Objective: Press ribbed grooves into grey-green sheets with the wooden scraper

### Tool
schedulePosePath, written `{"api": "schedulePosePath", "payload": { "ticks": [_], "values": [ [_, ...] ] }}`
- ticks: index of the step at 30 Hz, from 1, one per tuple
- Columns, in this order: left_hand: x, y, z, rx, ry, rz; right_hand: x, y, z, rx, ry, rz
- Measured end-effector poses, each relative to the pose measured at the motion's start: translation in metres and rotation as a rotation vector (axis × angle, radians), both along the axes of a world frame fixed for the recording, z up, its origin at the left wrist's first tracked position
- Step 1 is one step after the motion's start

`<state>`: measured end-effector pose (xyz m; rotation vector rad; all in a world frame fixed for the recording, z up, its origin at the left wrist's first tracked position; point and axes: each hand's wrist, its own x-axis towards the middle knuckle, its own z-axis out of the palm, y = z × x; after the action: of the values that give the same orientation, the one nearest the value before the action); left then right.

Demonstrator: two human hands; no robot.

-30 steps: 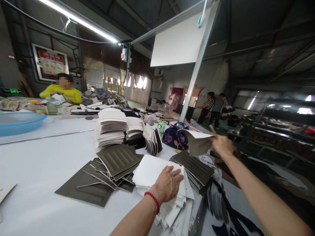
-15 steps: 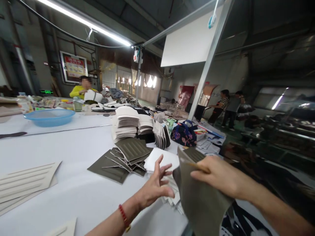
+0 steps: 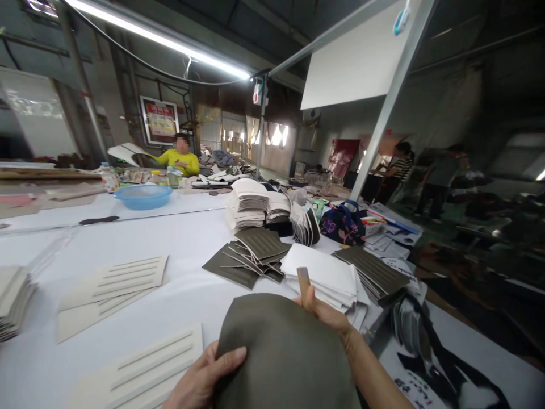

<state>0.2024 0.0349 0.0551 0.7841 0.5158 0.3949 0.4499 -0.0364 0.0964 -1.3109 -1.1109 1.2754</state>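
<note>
A dark olive piece of sheet material point(image 3: 281, 352) is held up close to the camera. My left hand point(image 3: 208, 369) grips its left edge, thumb on the front face. At its upper right edge is my right hand point(image 3: 326, 315), closed around a flat wooden stick point(image 3: 303, 281) whose end points up; its hold on the sheet is partly hidden. Just beyond lie a pile of olive ribbed pieces point(image 3: 259, 244) and a stack of white sheets point(image 3: 319, 272). Another olive stack point(image 3: 372, 272) sits to the right.
Cream ribbed panels point(image 3: 157, 369) lie on the white table point(image 3: 183, 238) at left. Farther back are curved cream stacks point(image 3: 251, 204), a blue basin point(image 3: 142, 196) and a floral bag point(image 3: 343, 224). A person in yellow point(image 3: 181, 162) sits across the table.
The view has turned left. My left hand, spread and without the sheet before, now grips it. The olive sheet has moved left and been turned to lie broad between both hands.
</note>
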Motion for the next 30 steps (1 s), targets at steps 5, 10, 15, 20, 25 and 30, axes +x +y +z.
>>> {"api": "schedulePosePath", "payload": {
  "ticks": [5,10,15,20,25,30],
  "values": [
    [-0.056,0.028,0.006,0.138,0.193,0.21,-0.059,-0.006,-0.075,-0.079,0.149,-0.116],
    [-0.098,0.041,0.013,0.258,0.219,0.155,-0.089,0.002,-0.081,-0.064,0.048,-0.227],
    [-0.128,0.043,0.0,0.471,0.225,0.253,-0.102,0.019,-0.07,-0.011,-0.239,-0.228],
    [-0.15,0.038,-0.022,0.582,0.39,0.433,-0.121,0.031,-0.073,0.064,-0.424,-0.168],
    [-0.169,0.029,0.01,0.805,0.444,0.535,-0.129,0.033,-0.038,0.185,-0.551,-0.159],
    [-0.184,0.014,0.038,0.857,0.48,0.623,-0.139,0.027,-0.006,0.275,-0.467,-0.24]
  ]
}}
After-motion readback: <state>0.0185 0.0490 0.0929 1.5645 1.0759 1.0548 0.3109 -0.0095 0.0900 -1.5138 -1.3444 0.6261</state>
